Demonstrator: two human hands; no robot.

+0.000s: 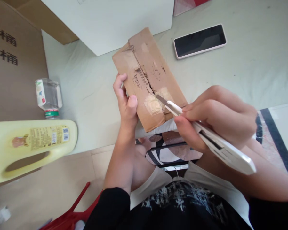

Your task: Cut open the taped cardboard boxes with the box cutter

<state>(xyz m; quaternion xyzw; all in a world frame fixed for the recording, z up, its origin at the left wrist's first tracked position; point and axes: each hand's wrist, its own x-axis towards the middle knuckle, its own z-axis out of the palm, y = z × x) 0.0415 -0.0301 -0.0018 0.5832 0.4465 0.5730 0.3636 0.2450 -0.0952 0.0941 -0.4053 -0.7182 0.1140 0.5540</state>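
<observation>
A brown cardboard box (144,73) with a torn, worn middle seam and patches of tape lies tilted at the table's near edge. My left hand (127,102) grips its left side, thumb on top and fingers along the edge. In my right hand (218,118) is a white utility knife (225,150), its blade out and pointing up and left. The blade tip meets the box at the seam, beside a taped patch near its lower end. The underside of the box and some of my left fingers are hidden.
A phone (200,41) lies on the pale-covered table (86,95) at upper right. To the left are a clear bottle with a green cap (50,97), a yellow jug (69,137) and a large carton (16,80). A white box (124,19) stands behind.
</observation>
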